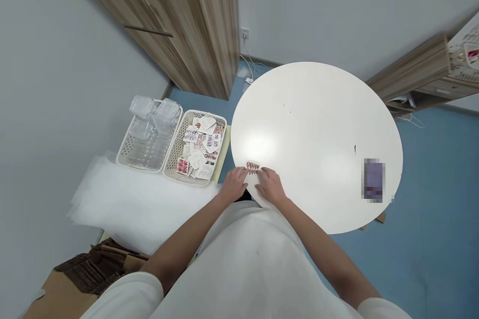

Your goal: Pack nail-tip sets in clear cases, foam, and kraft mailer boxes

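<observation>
At the near left edge of the round white table (318, 109) is a small card of press-on nails (253, 165), with reddish-brown nails in two rows. My left hand (234, 183) has its bent fingertips on the card's left side. Against the right side rest the fingertips of my right hand (272, 186). Both thumbs point inward below the card, apart from each other. The card's lower corners are partly covered by my fingers.
Left of the table, a white basket (169, 163) holds several nail cards. Another basket (123, 148) holds clear plastic boxes (149, 142). White foam sheets (145, 204) lie nearer me, above brown cardboard (60, 294). A blurred purplish item (373, 179) lies on the table's right side.
</observation>
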`<state>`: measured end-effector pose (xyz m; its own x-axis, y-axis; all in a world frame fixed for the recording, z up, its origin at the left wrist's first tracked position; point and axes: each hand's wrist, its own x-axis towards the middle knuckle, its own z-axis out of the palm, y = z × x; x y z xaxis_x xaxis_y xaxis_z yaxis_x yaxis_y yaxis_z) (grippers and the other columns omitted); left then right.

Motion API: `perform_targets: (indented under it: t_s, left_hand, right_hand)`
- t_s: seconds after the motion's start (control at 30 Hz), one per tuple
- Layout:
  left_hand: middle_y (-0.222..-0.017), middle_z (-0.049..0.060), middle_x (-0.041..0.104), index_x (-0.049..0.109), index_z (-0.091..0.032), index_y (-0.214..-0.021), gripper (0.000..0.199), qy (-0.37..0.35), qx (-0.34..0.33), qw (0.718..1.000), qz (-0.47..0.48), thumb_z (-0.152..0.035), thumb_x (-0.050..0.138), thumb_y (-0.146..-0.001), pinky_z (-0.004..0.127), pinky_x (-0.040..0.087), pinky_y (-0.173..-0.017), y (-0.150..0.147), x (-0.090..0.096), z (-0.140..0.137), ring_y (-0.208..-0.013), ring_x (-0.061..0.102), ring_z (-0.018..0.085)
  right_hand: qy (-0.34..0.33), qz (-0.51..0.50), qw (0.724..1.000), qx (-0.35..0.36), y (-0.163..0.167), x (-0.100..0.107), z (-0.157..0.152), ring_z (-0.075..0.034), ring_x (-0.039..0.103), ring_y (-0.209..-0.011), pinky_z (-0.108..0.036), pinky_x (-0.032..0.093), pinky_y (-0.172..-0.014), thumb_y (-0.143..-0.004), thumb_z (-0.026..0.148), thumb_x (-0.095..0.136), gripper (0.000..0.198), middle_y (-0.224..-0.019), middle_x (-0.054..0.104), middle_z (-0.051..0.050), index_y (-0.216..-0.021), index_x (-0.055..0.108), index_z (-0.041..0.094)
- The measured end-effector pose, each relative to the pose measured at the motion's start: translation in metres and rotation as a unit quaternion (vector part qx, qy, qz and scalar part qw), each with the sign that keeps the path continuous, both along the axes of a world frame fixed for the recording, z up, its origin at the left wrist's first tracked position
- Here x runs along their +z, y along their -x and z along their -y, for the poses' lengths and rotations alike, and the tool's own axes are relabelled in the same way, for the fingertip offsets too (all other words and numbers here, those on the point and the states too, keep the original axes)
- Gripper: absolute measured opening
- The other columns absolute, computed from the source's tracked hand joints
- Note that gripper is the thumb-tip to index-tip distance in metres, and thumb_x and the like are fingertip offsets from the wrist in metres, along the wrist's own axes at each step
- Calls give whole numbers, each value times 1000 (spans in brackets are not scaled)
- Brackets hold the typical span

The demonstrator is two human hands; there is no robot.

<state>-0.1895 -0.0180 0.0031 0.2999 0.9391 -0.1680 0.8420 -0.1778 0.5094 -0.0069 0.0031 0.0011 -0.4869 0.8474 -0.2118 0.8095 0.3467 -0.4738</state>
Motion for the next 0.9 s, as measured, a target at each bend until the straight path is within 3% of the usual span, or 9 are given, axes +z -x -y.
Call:
perform_targets:
  t_s: [0.1, 0.27, 0.9]
  left_hand:
    - [-122, 10, 45, 36, -20, -125, 50, -6, -19, 1000, -8, -25, 47, -76, 39, 30, -94, 0, 0, 8, -116, 36, 25]
    - [-127, 11, 42, 34, -17, -128, 52, -12, -13, 1000, -23, -25, 45, -78, 40, 28, -96, 2, -1, -1, -119, 33, 26]
    - [-134, 9, 35, 29, -16, -131, 53, -9, 29, 999, -34, -29, 41, -81, 39, 25, -96, 23, -4, -29, -122, 29, 26]
  right_hand:
    - [-10, 21, 999, 28, 1, 3, 8, -27, 33, -115, -42, 28, -91, -75, 30, 51, 41, -127, 40, -11, -115, 46, 21]
    - [-16, 34, 999, 24, 12, 5, 3, -26, 31, -119, -45, 21, -94, -77, 26, 47, 42, -129, 39, -11, -118, 43, 20]
    - [-15, 35, 999, 12, 41, 1, -30, -26, 27, -122, -45, 18, -96, -79, 25, 42, 44, -134, 35, -11, -122, 38, 17]
